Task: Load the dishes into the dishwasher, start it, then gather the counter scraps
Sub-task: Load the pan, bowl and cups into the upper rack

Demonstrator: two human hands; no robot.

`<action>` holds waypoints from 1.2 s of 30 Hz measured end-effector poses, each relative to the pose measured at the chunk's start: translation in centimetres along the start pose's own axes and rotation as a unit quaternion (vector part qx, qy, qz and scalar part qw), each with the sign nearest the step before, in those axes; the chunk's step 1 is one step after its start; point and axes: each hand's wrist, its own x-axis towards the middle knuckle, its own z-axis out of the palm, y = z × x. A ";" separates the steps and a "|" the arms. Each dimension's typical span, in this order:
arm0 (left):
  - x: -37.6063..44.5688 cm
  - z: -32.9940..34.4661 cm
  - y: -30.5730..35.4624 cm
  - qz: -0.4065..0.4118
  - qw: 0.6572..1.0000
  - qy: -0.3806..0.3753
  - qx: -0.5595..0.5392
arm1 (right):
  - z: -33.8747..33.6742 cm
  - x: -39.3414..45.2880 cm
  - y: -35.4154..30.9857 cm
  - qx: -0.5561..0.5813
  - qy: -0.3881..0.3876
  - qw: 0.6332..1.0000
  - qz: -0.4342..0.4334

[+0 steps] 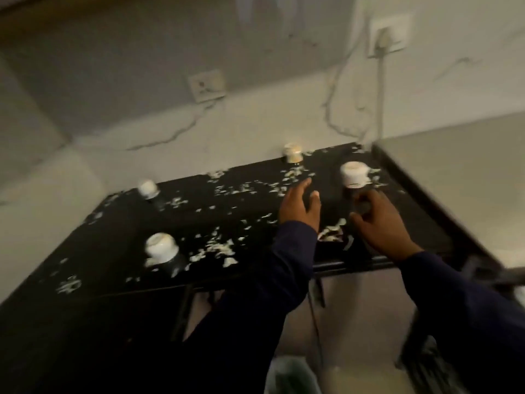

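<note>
Head view frames a black counter (113,251) on which four small white containers are set: one jar (353,174) just beyond the right hand's fingertips, a second (292,153) at the back edge beyond the left hand's fingertips, a third (147,188) far off to the left of the fingers, and a fourth (160,247) near the front edge, well to the left of the left wrist. What is kept in them cannot be made out, since everything is smeared by motion blur; only a tan band is seen on the rear one. Pale scraps (218,248) are scattered across the dark top, thickest around the fingers and in a small heap between the two wrists. The left hand (299,206) is held out flat over the scraps with its fingers straight and spread, nothing being held. The right hand (380,220) is seen with its fingers curled downward at the counter; whether scraps are pinched under them cannot be told. Both arms are covered by dark sleeves (284,265). A marbled white wall (255,123) with two sockets is seen behind, a plug and cable (380,89) hanging from the right one. Something pale below the counter is cut off at the bottom edge and cannot be identified.
</note>
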 end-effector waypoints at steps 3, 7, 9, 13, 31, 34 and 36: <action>1.5 -8.2 -4.5 -0.032 0.997 0.063 0.014 | 5.8 0.6 -5.8 0.017 -0.063 0.997 -0.027; 2.4 -16.6 -9.7 -0.076 0.986 0.144 0.019 | 11.6 0.9 -12.3 0.004 -0.174 0.982 -0.073; 2.4 -19.6 -12.1 -0.112 0.978 0.173 0.018 | 14.0 1.1 -15.0 0.002 -0.223 0.971 -0.081; 2.5 -23.0 -15.7 -0.196 0.955 0.223 0.016 | 18.1 1.1 -18.5 -0.005 -0.283 0.955 -0.091; 4.0 -32.4 -25.5 -0.307 0.921 0.217 0.100 | 35.2 4.6 -24.4 -0.078 -0.444 0.877 -0.166; 4.4 -32.7 -26.6 -0.314 0.922 0.211 0.087 | 36.8 4.8 -24.6 -0.092 -0.458 0.870 -0.158; 4.6 -32.7 -27.2 -0.314 0.922 0.213 0.079 | 37.6 4.8 -24.7 -0.091 -0.467 0.866 -0.154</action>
